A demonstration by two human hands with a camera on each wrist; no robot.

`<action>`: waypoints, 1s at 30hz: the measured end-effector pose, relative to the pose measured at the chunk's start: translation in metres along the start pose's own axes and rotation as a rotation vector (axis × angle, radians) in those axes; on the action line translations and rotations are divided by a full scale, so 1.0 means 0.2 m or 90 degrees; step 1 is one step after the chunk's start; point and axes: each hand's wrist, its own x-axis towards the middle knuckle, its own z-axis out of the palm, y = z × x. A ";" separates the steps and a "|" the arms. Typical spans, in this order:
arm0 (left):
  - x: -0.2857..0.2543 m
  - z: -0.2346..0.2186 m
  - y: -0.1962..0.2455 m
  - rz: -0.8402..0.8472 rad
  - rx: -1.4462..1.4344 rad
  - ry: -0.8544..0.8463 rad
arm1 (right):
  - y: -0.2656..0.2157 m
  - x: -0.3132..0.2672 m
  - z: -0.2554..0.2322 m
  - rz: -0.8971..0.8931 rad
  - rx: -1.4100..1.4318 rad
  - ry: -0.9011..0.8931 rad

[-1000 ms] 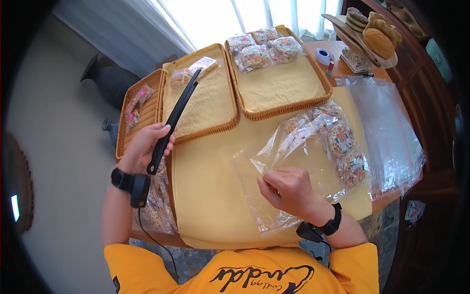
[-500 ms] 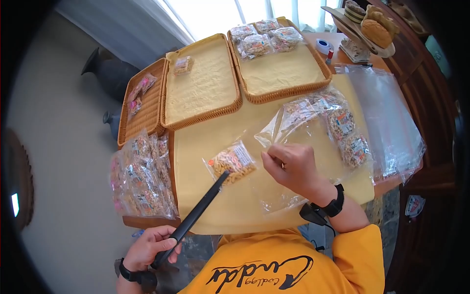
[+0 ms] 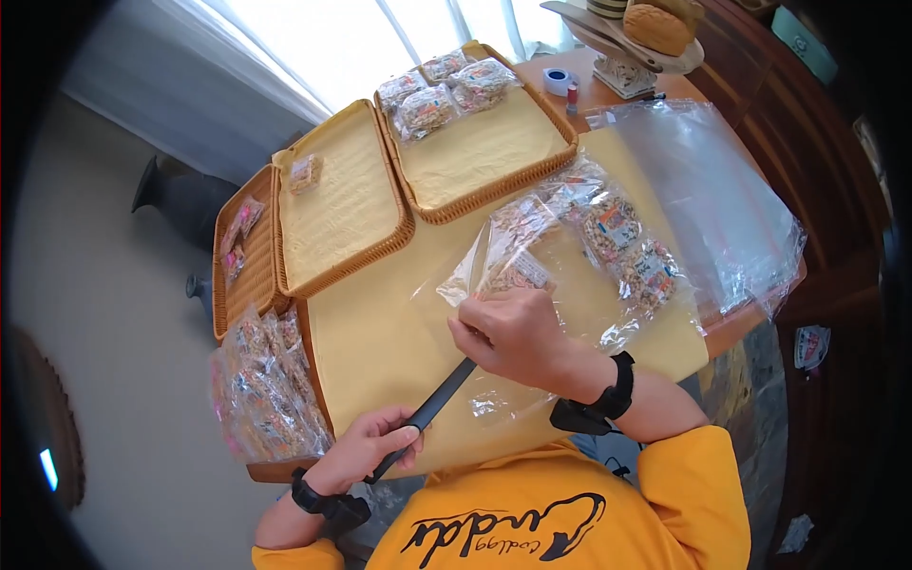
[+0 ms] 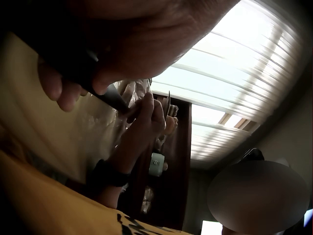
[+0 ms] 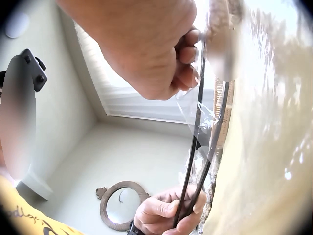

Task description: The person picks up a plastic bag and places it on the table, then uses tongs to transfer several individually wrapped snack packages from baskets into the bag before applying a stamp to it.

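My left hand [image 3: 380, 442] grips black tongs [image 3: 442, 391] near their hinged end, low over the front of the table. The tongs run under my right hand [image 3: 518, 332] into a large clear plastic bag [image 3: 465, 271], whose edge that hand pinches up. A small snack packet [image 3: 524, 272] with a white label shows just beyond the right knuckles, through the film. Several more packets [image 3: 610, 228] lie farther inside the bag. In the right wrist view, the two arms of the tongs [image 5: 215, 137] stand slightly apart, with film around them.
Behind stand three wicker trays: the left one [image 3: 255, 271] with pink packets, the middle one [image 3: 404, 228] with one packet, the right one [image 3: 570, 142] with several. Filled bags [image 3: 271, 399] lie at left, flat clear bags [image 3: 712, 199] at right. Tape [image 3: 559, 80] sits at the back.
The tongs took a packet from the middle tray, carried it down to the table, then rightward into the bag. My right hand kept pinching the bag's edge.
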 end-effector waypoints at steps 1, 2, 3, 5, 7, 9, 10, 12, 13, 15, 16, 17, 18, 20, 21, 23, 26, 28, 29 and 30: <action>0.03 0.01 0.01 -0.008 0.002 -0.021 | 0.00 0.00 0.00 0.007 -0.007 -0.010; 0.04 0.02 0.02 -0.012 0.006 -0.025 | 0.00 0.00 0.00 0.013 -0.009 -0.007; 0.06 0.04 0.04 -0.017 -0.003 -0.035 | 0.01 -0.01 0.00 0.001 -0.007 0.000; 0.08 0.05 0.08 -0.023 -0.010 -0.048 | 0.01 -0.01 0.01 -0.008 -0.007 0.008; 0.08 0.05 0.11 -0.039 0.030 -0.058 | 0.00 -0.01 0.00 0.007 -0.011 -0.002; 0.06 0.00 0.11 -0.041 0.061 -0.055 | -0.01 -0.01 0.00 0.010 -0.014 -0.001; 0.05 -0.02 0.11 -0.040 0.090 -0.050 | -0.01 -0.01 -0.01 0.010 -0.016 -0.002; 0.03 -0.07 0.15 -0.031 0.161 -0.025 | 0.00 -0.01 0.00 0.010 -0.014 -0.005; 0.02 -0.08 0.18 -0.021 0.230 0.001 | 0.00 -0.01 0.00 0.007 -0.012 -0.010; 0.03 -0.09 0.28 -0.031 0.255 0.025 | 0.00 -0.02 0.01 0.011 -0.017 -0.020; 0.05 -0.11 0.32 -0.023 0.328 0.005 | 0.00 -0.02 0.01 0.013 -0.023 -0.029; 0.07 -0.12 0.37 -0.013 0.401 -0.016 | 0.00 -0.02 0.01 0.012 -0.023 -0.030; 0.10 -0.12 0.41 -0.012 0.406 -0.015 | 0.00 -0.02 0.01 0.014 -0.021 -0.030; 0.18 -0.13 0.47 -0.002 0.402 -0.038 | 0.01 -0.01 0.01 0.013 -0.021 -0.032; 0.22 -0.15 0.48 0.005 0.399 -0.061 | 0.01 -0.01 0.01 0.011 -0.019 -0.032; 0.26 -0.16 0.51 0.009 0.353 -0.070 | 0.01 -0.01 0.01 0.010 -0.018 -0.034; 0.27 -0.17 0.54 0.022 0.307 -0.076 | 0.00 -0.01 -0.01 0.020 -0.029 -0.043; 0.21 -0.17 0.53 0.002 0.309 -0.071 | 0.00 -0.01 -0.01 0.017 -0.024 -0.036; 0.18 -0.17 0.52 -0.016 0.310 -0.064 | 0.00 -0.01 -0.01 0.021 -0.023 -0.034; 0.15 -0.19 0.49 -0.026 0.285 -0.066 | 0.00 -0.01 0.00 0.012 -0.016 -0.027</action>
